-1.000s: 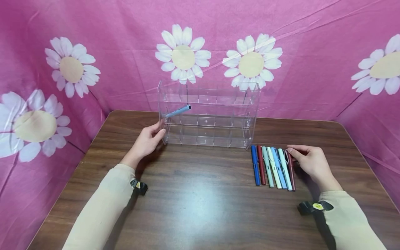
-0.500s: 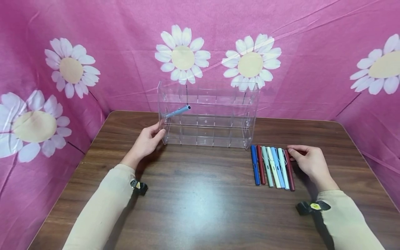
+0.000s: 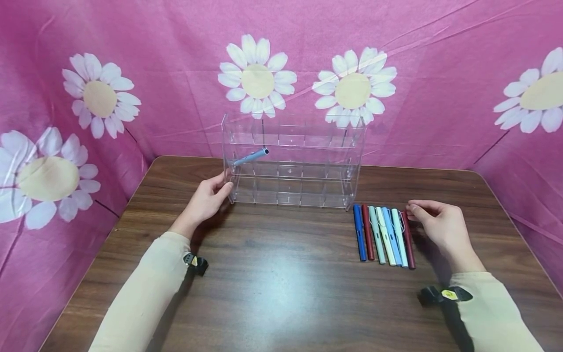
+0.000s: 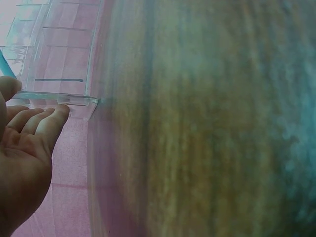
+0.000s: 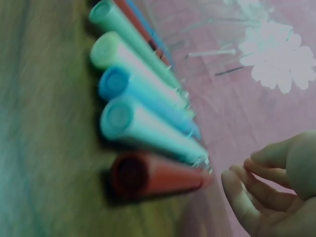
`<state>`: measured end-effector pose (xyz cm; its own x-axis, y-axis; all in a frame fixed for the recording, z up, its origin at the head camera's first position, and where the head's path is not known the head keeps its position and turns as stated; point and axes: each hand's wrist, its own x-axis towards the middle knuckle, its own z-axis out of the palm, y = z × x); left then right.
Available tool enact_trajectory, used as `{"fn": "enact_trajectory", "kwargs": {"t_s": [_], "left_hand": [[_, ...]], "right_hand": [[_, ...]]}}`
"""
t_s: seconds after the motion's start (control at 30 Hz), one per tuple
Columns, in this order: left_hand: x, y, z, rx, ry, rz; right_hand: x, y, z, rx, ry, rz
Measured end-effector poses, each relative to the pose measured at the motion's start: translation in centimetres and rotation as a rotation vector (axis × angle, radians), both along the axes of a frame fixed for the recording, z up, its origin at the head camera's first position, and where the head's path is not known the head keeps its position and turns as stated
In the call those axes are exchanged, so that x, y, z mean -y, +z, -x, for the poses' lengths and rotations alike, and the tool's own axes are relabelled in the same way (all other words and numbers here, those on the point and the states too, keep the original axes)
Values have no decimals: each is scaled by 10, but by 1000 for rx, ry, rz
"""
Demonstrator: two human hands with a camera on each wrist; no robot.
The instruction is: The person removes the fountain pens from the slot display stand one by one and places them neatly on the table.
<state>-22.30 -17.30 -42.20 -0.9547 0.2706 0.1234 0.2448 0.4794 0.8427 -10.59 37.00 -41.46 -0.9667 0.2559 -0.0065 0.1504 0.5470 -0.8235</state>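
A clear acrylic rack [image 3: 290, 198] with divided tiers stands at the back of the table, a light blue pen [image 3: 250, 157] lying slanted inside on its left. My left hand [image 3: 200, 200] grips the rack's left side panel, thumb on one face and fingers on the other; the left wrist view shows the panel [image 4: 61, 96] between them. To the right of the rack, several capped pens lie side by side, from a dark blue pen [image 3: 359, 232] to a dark red pen [image 3: 408, 239]. My right hand [image 3: 442, 227] hovers just right of that red pen, fingers loosely bent, holding nothing.
The brown wooden table [image 3: 272, 303] reaches to a pink cloth backdrop [image 3: 184, 88] printed with white daisies. Black wrist cameras sit on both sleeves.
The dark red pen at the right end slid left and now lies against the row. My right hand has let it go and drawn back slightly right. My left hand and the rack stayed put.
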Motion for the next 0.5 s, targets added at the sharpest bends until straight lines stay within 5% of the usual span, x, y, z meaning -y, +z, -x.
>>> {"fn": "enact_trajectory", "kwargs": {"t_s": [0.23,0.5], "left_hand": [[-1,1,-1,1,4,2],[-2,1,-2,15,25,9]], "right_hand": [[17,18,1,-108,45,28],[48,37,11,-189,80,213]]}}
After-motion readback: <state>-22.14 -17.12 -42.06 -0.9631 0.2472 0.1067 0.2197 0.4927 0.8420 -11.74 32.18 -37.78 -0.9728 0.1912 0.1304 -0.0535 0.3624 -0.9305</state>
